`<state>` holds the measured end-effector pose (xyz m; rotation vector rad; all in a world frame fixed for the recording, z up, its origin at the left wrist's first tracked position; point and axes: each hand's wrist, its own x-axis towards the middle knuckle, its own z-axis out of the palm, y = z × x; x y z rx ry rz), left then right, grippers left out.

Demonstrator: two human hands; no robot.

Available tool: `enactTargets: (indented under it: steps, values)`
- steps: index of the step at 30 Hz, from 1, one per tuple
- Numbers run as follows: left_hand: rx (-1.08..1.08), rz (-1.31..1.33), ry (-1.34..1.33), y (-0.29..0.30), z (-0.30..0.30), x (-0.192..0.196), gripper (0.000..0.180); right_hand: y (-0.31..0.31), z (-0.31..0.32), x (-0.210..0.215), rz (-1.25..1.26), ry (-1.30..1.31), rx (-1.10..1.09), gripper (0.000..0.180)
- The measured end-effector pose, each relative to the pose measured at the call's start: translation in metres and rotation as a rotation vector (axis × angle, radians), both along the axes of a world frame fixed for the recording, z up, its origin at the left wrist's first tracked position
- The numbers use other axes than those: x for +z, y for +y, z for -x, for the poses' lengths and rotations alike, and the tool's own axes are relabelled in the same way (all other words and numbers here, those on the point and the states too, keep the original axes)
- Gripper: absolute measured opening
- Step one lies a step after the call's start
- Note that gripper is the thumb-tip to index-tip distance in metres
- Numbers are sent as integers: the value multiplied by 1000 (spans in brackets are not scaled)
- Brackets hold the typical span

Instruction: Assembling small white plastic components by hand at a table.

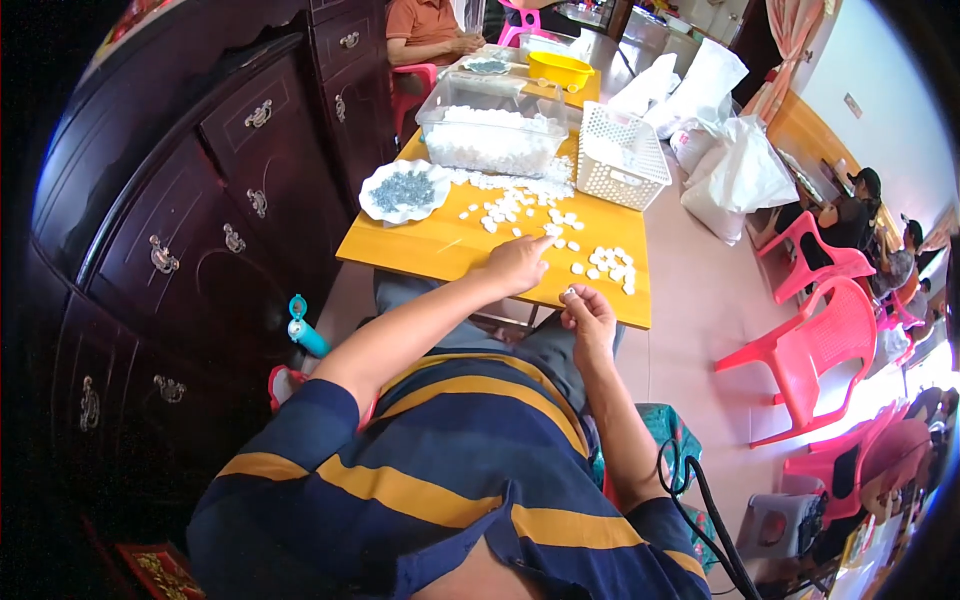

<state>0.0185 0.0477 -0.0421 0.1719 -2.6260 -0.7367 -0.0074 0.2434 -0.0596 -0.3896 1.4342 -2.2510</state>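
Note:
Small white pieces [508,207] lie scattered over a yellow wooden table [420,243]. My left hand [516,265] reaches across the near edge, index finger stretched out to one of these pieces in the middle; whether it presses on it I cannot make out. Closed in a pinch at the table's front edge, my right hand [592,316] holds a small white piece [570,291] between thumb and fingertips. A loose group of finished-looking white pieces [612,264] lies just beyond it. To the left, a white scalloped dish [375,207] holds many small grey-blue bits.
Behind the pieces stand a clear plastic bin [490,150] full of white pieces and a white perforated basket [615,185]. Further off are a yellow basin [560,70] and a seated person [425,35]. White sacks [735,175] and pink chairs [825,335] stand right; dark cabinets [190,190] left.

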Motion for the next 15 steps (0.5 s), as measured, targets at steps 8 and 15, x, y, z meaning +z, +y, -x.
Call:
enactTargets:
  steps: [8, 15]
  values:
    - [-16, 180, -154, -5, 37, 3, 38, 2, 2, 1, -8, 15, -11, 17]
    - [-52, 151, 123, -11, 16, -21, 19, 0, 0, 2, -23, 10, -27, 18]
